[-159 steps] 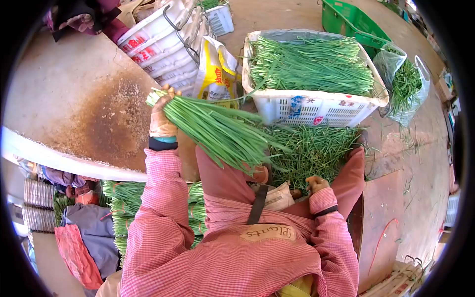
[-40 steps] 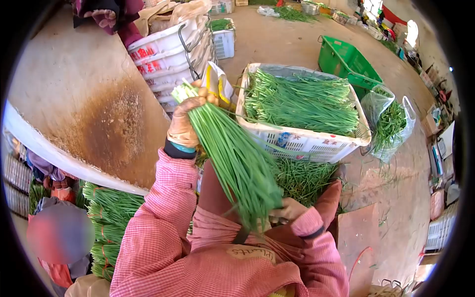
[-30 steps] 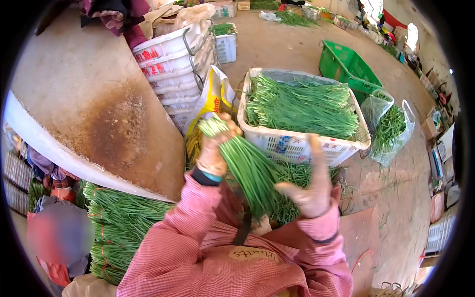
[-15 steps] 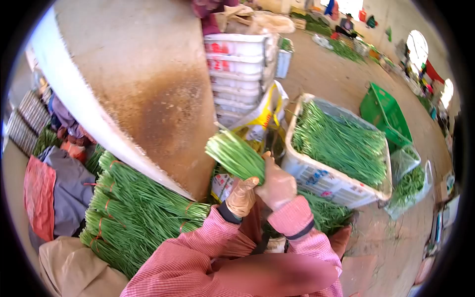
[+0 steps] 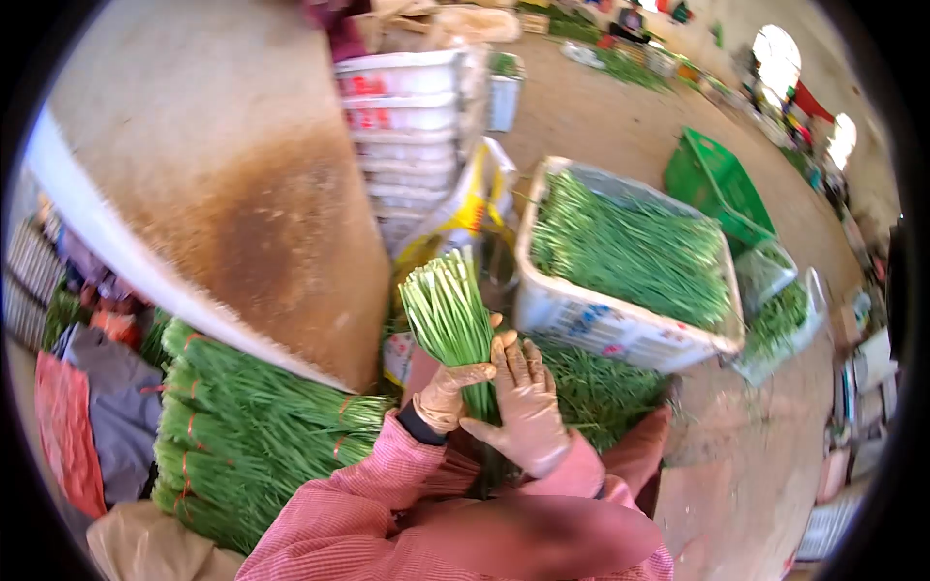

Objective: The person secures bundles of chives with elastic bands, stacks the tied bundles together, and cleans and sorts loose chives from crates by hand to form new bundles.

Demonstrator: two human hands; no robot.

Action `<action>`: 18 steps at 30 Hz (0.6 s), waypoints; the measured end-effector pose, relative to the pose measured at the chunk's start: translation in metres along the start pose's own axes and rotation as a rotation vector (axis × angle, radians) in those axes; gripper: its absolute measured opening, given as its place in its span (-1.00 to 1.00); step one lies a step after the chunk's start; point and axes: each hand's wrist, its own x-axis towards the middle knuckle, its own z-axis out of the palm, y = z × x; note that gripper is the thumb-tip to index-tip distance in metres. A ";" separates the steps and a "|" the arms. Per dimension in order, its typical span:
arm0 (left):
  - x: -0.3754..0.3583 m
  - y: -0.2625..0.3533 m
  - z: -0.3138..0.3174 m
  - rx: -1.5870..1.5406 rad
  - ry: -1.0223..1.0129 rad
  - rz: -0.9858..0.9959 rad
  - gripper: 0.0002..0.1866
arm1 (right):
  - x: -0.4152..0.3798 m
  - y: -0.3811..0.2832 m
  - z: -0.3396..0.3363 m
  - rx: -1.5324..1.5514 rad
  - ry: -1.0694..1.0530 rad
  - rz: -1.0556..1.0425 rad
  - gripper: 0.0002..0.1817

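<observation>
My gloved left hand (image 5: 448, 395) is closed around a bunch of green chives (image 5: 444, 308), its pale cut ends pointing up and away from me. The lower leaves hang between my wrists, partly hidden. Against the bunch's right side, my gloved right hand (image 5: 528, 414) lies with its fingers straight and spread, palm down. To the left rests a pile of chive bunches (image 5: 262, 445) tied with red bands. Loose chives (image 5: 596, 387) lie below the white crate, to the right of my hands.
A white crate (image 5: 630, 344) full of chives stands at right, with a green crate (image 5: 722, 189) behind it. Stacked white crates (image 5: 407, 126) and a yellow-white sack (image 5: 465, 208) are ahead. A large stained panel (image 5: 262, 194) rises at left. A person (image 5: 632, 21) sits far back.
The bunch has turned from leaning left to nearly upright. My right hand has opened from its grip and lies flat beside it. The view has shifted to the right.
</observation>
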 end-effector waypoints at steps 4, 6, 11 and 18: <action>0.009 -0.042 -0.007 -0.017 -0.271 -0.213 -0.39 | 0.000 0.065 -0.054 0.314 0.407 0.104 -0.55; 0.004 -0.061 0.001 0.089 -0.318 -0.281 -0.42 | 0.002 0.083 -0.035 0.551 0.416 0.224 -0.58; -0.009 -0.069 0.029 0.084 -0.339 -0.463 -0.46 | -0.012 0.098 0.001 1.501 0.120 0.455 -0.49; -0.011 -0.101 0.021 0.233 -0.651 -0.592 -0.51 | -0.013 0.123 -0.002 0.979 0.273 0.481 -0.82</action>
